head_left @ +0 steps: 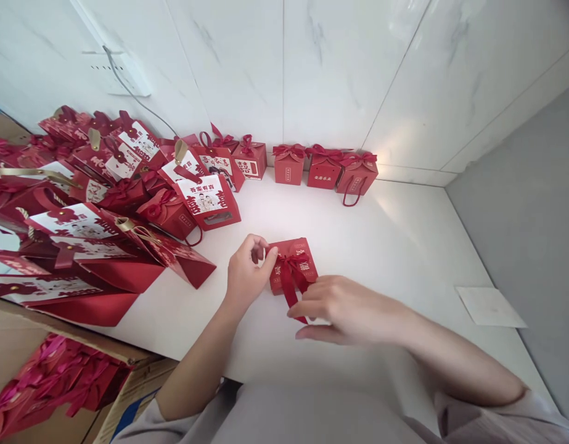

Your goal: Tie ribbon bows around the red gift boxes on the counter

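Item: one small red gift box (300, 248) on the white table (376, 250), directly between the two hands, with a ribbon (289, 292) tied over its upper face. Judged light, of thin card, fairly stiff yet liable to crush; best held by its side edges, clear of the bow. The ribbon looks soft and probably slippery.

Grip: the left hand (248, 269) sets its thumb at the near box edge, fingers curled; whether it pinches anything cannot be told. The right hand (334, 308) is loosely bent, thumb parted from forefinger, fingers over the ribbon's tails; no firm hold evident
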`<action>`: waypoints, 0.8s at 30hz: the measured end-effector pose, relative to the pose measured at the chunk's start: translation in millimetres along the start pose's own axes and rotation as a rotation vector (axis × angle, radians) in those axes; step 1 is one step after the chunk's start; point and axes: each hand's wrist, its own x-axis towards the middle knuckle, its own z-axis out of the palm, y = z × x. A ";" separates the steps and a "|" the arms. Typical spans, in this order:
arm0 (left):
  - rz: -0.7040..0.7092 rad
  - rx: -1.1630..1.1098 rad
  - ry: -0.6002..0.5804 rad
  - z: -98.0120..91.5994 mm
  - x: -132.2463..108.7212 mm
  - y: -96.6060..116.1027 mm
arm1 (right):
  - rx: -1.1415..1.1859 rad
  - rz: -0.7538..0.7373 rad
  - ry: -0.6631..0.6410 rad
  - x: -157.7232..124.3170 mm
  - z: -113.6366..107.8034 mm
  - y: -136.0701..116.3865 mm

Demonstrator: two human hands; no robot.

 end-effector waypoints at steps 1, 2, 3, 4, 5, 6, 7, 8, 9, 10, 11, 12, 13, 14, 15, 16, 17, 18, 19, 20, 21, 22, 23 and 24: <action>0.010 -0.025 -0.002 -1.4 1.6 -0.7 | 0.125 0.005 0.030 -1.8 -11.0 4.3; 0.025 -0.044 -0.015 -2.5 3.2 -1.3 | 0.223 0.030 0.071 -2.7 -21.2 9.4; 0.040 -0.058 -0.038 -3.1 4.6 -2.0 | 0.281 0.057 0.150 -2.6 -29.6 15.5; 0.049 -0.073 -0.067 -3.3 5.7 -2.7 | 0.296 0.078 0.225 -1.5 -35.5 22.4; 0.048 -0.092 -0.097 -3.2 6.4 -3.4 | 0.289 0.094 0.275 0.4 -38.5 29.7; 0.040 -0.116 -0.122 -3.0 6.8 -4.2 | 0.285 0.100 0.307 2.8 -38.9 37.2; 0.030 -0.140 -0.140 -3.0 6.9 -5.2 | 0.290 0.097 0.321 5.6 -37.1 44.4; 0.022 -0.158 -0.151 -3.5 6.8 -6.2 | 0.297 0.093 0.319 8.3 -33.9 50.9; 0.022 -0.161 -0.159 -4.7 6.6 -7.4 | 0.308 0.093 0.308 10.7 -30.0 56.5; 0.034 -0.149 -0.168 -6.8 6.5 -8.6 | 0.318 0.096 0.294 12.8 -26.3 60.9; 0.056 -0.128 -0.180 -9.8 6.6 -9.8 | 0.324 0.106 0.282 14.3 -23.2 64.1; 0.085 -0.103 -0.197 -13.4 7.0 -10.9 | 0.325 0.119 0.273 15.4 -21.0 66.3; 0.117 -0.077 -0.219 -17.4 7.7 -11.8 | 0.322 0.133 0.269 16.1 -20.0 67.6; 0.145 -0.054 -0.243 -21.5 8.6 -12.3 | 0.321 0.147 0.268 16.6 -20.1 68.3; 0.168 -0.036 -0.270 -25.3 9.9 -12.5 | 0.325 0.158 0.264 17.0 -20.9 68.6; 0.184 -0.026 -0.296 -28.8 11.5 -12.2 | 0.337 0.168 0.257 17.3 -22.3 68.8; 0.194 -0.020 -0.323 -31.6 13.3 -11.6 | 0.359 0.176 0.245 17.6 -23.8 69.1; 0.200 -0.018 -0.351 -33.7 15.4 -10.7 | 0.385 0.182 0.231 17.9 -25.1 69.5; 0.204 -0.021 -0.382 -35.1 17.6 -9.7 | 0.411 0.185 0.216 18.2 -26.1 70.3; 0.206 -0.026 -0.418 -36.0 19.9 -8.6 | 0.431 0.186 0.200 18.5 -26.6 71.3; 0.204 -0.032 -0.455 -36.4 22.3 -7.8 | 0.447 0.187 0.184 18.6 -26.5 72.6; 0.199 -0.036 -0.489 -36.6 24.6 -7.3 | 0.463 0.190 0.171 18.7 -25.9 74.0; 0.193 -0.036 -0.512 -36.6 26.9 -7.1 | 0.482 0.196 0.161 18.6 -25.0 75.5; 0.186 -0.032 -0.524 -36.5 29.0 -7.3 | 0.506 0.206 0.154 18.5 -24.0 76.8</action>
